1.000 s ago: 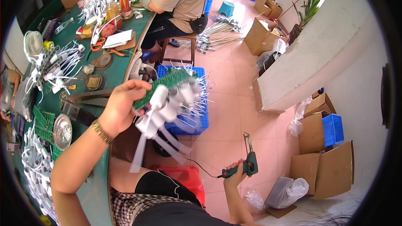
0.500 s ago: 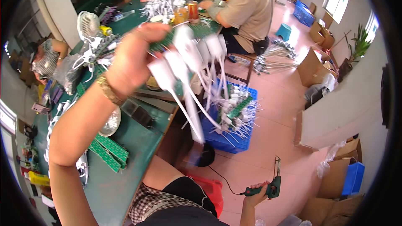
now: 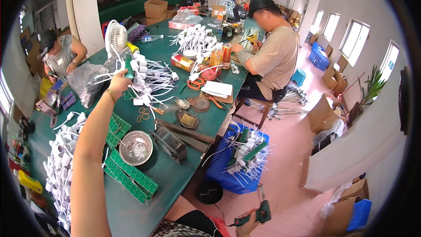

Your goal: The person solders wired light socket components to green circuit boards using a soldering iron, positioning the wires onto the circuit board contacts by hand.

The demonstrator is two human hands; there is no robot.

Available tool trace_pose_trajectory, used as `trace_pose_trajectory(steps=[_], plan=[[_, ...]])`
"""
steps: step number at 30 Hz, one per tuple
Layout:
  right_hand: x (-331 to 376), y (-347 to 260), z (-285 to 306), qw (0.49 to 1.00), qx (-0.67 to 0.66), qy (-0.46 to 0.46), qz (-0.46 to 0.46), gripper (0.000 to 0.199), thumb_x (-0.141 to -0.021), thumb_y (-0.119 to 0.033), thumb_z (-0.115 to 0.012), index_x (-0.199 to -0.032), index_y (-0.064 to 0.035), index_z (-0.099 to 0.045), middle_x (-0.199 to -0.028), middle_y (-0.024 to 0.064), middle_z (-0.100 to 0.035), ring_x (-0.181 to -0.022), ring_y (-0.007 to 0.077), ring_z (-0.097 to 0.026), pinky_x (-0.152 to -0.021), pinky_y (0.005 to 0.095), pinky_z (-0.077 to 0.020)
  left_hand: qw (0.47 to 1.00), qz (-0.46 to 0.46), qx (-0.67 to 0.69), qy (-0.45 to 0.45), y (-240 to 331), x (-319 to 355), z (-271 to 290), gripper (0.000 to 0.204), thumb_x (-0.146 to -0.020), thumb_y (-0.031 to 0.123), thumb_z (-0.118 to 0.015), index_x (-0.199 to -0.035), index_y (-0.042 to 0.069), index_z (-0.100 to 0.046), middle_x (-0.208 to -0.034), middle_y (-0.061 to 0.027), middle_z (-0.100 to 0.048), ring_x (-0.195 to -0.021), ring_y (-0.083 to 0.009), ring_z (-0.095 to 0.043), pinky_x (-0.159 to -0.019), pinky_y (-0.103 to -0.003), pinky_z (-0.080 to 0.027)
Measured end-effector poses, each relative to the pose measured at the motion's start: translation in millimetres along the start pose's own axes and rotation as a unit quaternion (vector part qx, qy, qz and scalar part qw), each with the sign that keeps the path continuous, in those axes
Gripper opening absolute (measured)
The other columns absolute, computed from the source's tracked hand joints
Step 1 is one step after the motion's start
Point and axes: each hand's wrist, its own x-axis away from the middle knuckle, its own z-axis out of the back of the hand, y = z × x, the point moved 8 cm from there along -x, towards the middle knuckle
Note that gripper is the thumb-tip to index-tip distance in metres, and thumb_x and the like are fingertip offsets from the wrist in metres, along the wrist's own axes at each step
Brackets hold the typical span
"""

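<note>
My left hand (image 3: 119, 83) reaches far over the table, its fingers closed on a green circuit board strip (image 3: 128, 66). White plastic caps with white cables (image 3: 142, 75) fan out to the right of that strip; I cannot tell how many belong to it. Low over the floor side, my right hand (image 3: 248, 224) grips a dark green soldering gun (image 3: 262, 213) by its handle, tip pointing up. Two bare green circuit board strips (image 3: 131, 176) lie near my left forearm, beside a metal bowl (image 3: 136, 148) with silvery bits inside.
A blue crate (image 3: 232, 177) heaped with boards and white cables stands right of the table. White capped cables (image 3: 61, 166) pile up at the left. A black fan (image 3: 170, 142) and orange scissors (image 3: 193, 84) lie on the table. A seated person (image 3: 276, 52) works at the far right side.
My left hand has moved away from me and down to the table with the board and its white cables. The view has tilted up. The soldering gun stays in my right hand.
</note>
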Motion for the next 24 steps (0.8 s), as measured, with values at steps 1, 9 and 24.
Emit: trace_pose_trajectory(steps=[1,9,24], plan=[[2.0,5.4,3.6,0.999,0.015,0.027,0.012,0.018,-0.093,-0.022,-0.058,-0.096,-0.0039,-0.055,-0.065,0.0058,-0.051,-0.053,0.0179,-0.052,-0.049,0.0335,-0.0476,0.996,-0.033,-0.082,-0.008,7.6,8.6,-15.7,0.052,-0.077,0.003,-0.064,-0.127,0.000,-0.053,-0.101,-0.0141,-0.062,-0.094,-0.0304,-0.064,-0.073,-0.031,-0.051],[31.7,-42.0,-109.6,0.983,0.015,-0.159,0.091,0.026,-0.095,-0.028,-0.047,-0.112,-0.0087,-0.045,-0.070,0.0042,-0.049,-0.055,0.0127,-0.048,-0.053,0.0293,-0.0456,0.860,-0.248,-0.413,-0.166,59.9,215.9,32.7,0.052,-0.079,0.016,-0.066,-0.128,0.007,-0.050,-0.129,-0.0204,-0.047,-0.117,-0.0377,-0.050,-0.095,-0.047,-0.043],[182.0,2.6,-256.9,0.825,-0.040,-0.555,-0.095,0.040,-0.091,-0.030,-0.053,-0.120,-0.0065,-0.038,-0.072,0.0076,-0.050,-0.056,0.0173,-0.051,-0.056,0.0318,-0.0468,0.846,-0.304,-0.379,-0.218,-8.3,420.4,-23.7,0.082,-0.083,0.067,-0.050,-0.146,0.019,-0.031,-0.153,-0.0121,-0.025,-0.140,-0.0347,-0.025,-0.100,-0.063,-0.030]])
